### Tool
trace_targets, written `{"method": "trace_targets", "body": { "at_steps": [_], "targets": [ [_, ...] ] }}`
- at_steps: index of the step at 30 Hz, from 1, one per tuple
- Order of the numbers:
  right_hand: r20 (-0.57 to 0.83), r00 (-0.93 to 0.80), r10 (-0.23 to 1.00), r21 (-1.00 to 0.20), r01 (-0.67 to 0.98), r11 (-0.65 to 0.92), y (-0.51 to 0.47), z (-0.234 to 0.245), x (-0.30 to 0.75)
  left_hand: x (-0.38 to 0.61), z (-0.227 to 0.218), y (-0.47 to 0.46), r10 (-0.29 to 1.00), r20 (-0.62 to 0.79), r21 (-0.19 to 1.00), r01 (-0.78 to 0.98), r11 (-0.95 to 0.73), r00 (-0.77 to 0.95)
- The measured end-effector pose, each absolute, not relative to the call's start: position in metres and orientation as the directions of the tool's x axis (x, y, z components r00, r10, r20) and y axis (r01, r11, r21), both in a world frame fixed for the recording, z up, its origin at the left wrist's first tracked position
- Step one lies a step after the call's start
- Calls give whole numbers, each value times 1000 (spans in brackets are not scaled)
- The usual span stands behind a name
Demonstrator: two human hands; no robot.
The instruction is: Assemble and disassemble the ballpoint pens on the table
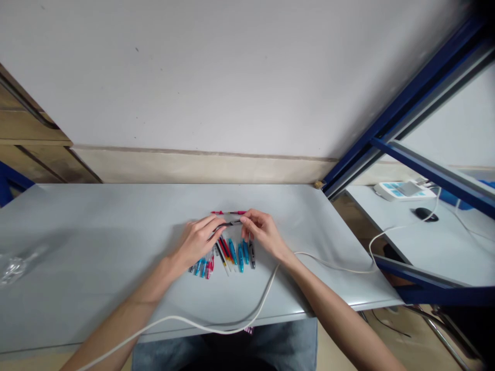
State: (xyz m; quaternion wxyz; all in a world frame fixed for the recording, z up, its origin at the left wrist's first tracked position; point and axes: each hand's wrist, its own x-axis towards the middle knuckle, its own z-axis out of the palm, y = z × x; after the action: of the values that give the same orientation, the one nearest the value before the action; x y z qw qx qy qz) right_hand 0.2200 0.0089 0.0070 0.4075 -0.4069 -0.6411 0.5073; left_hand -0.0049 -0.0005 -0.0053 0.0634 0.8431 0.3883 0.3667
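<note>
Over the middle of the table, a slim black pen spans the gap between my hands. My left hand pinches its left end, and the fingers of my right hand close on its right end. Just behind them lies a red pen, partly covered by my right hand. In front are pen refills with dark and red ink, blue pen parts and a dark grey pen part. Beside my left wrist rest clear pen parts with blue and pink ends, partly hidden by that hand.
A crumpled clear plastic bag lies at the table's left. A white cable crosses the front of the table and my left forearm. Right of the blue frame, another table holds a white device and a black mouse.
</note>
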Motion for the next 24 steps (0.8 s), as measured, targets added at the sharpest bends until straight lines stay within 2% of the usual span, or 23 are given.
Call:
{"method": "trace_targets", "body": {
  "at_steps": [5,14,19,24],
  "targets": [
    [76,-352,933,-964,213,158,7,9,220,-5,-4,-1,681,575,357,609,-708,454],
    [138,-370,918,-980,80,180,8,15,221,-7,-4,0,706,563,379,624,-683,430],
    [111,-341,933,-974,151,171,7,14,223,-5,-4,-1,670,584,330,620,-712,458],
    [132,-325,936,-976,123,180,9,17,224,-7,-4,0,699,568,362,631,-687,434]
  ]
}}
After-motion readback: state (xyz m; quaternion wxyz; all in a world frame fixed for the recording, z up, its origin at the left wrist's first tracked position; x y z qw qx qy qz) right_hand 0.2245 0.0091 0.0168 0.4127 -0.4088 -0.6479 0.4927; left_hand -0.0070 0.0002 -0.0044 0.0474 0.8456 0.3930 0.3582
